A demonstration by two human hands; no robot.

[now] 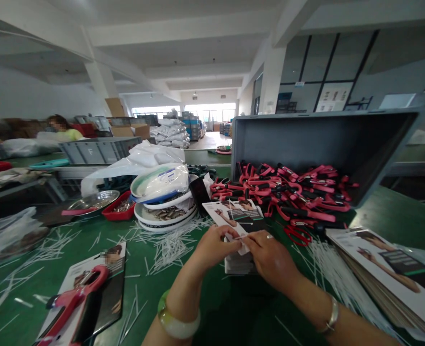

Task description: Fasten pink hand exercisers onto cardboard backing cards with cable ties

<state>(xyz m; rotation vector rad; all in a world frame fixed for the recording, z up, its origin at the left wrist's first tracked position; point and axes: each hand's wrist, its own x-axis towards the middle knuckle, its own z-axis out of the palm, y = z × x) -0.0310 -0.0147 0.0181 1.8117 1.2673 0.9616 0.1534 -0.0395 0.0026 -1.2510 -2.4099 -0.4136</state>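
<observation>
Over a small stack of printed backing cards [255, 222], both hands meet at the near edge of the top card. My left hand [215, 245] pinches a thin white cable tie [240, 237] between thumb and fingers. From the other side my right hand [272, 259], closed, grips the same tie and the card's edge; its fingertips are partly hidden. White tie ends stick up through the top card. At the left, red pliers [78, 298] with black grips lie on another printed card [116, 288].
A grey crate [323, 139] on its side spills many red-handled pliers [287, 187]. A tall stack of cards [388, 283] stands right. Loose white ties [172, 247] lie beside stacked white basins [165, 223]. A red tray [120, 209] holds metal parts. A person [66, 132] is far left.
</observation>
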